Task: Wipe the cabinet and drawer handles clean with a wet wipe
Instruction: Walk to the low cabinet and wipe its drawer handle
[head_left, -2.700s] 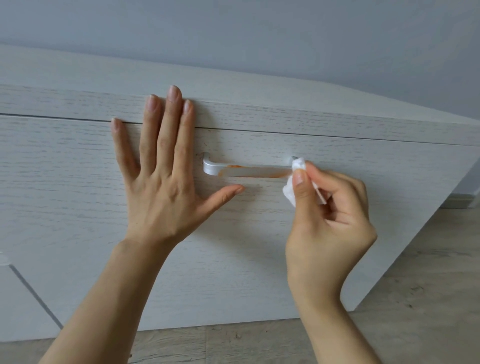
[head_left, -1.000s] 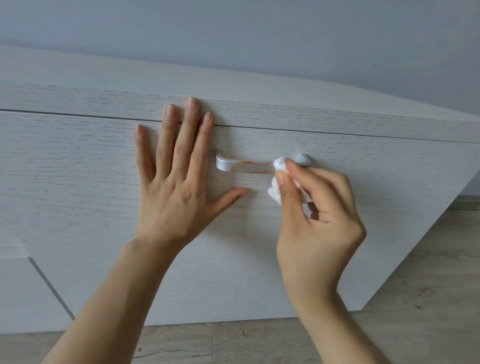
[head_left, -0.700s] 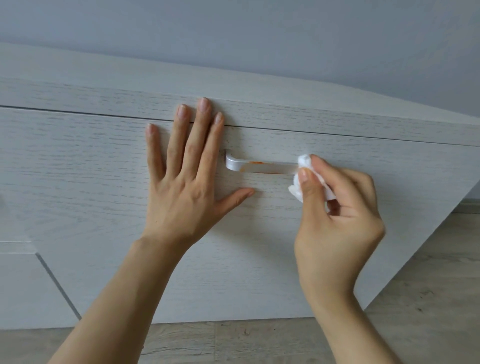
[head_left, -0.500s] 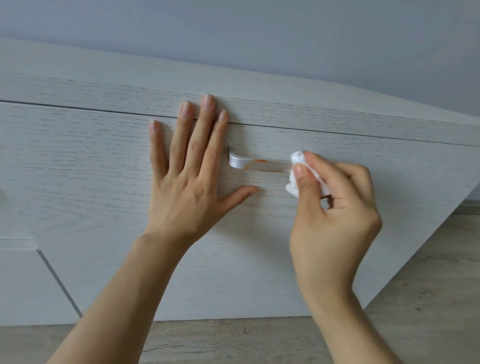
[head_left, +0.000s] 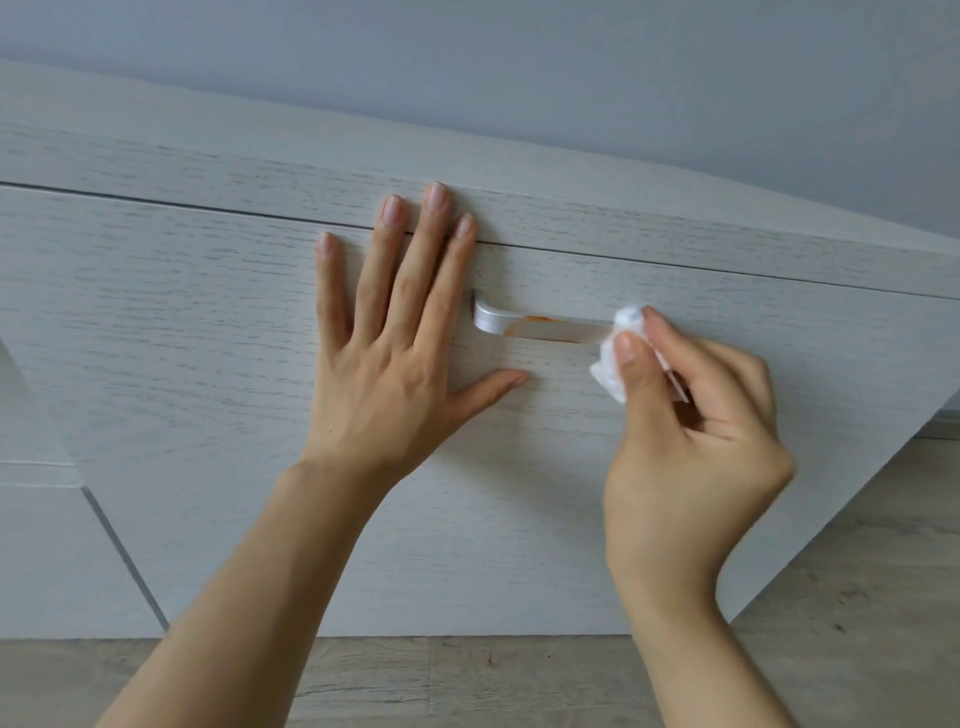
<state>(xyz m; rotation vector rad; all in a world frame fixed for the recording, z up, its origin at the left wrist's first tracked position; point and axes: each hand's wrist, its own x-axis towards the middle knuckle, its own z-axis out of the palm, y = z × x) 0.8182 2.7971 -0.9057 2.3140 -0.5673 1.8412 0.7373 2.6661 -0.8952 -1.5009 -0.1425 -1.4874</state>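
Observation:
A silver drawer handle with an orange smear along its bar sits on the pale wood-grain drawer front. My right hand pinches a crumpled white wet wipe between thumb and fingers and holds it against the handle's right end, which it hides. My left hand lies flat on the drawer front just left of the handle, fingers straight and spread, fingertips reaching the gap under the cabinet top.
The cabinet top edge runs above the drawer, with a grey wall behind. Another cabinet panel stands at lower left. Wood-look floor lies below and to the right.
My right hand slid the wipe left along the handle and back to its right end. The orange smear is thinner than before. My left hand stayed flat on the drawer front.

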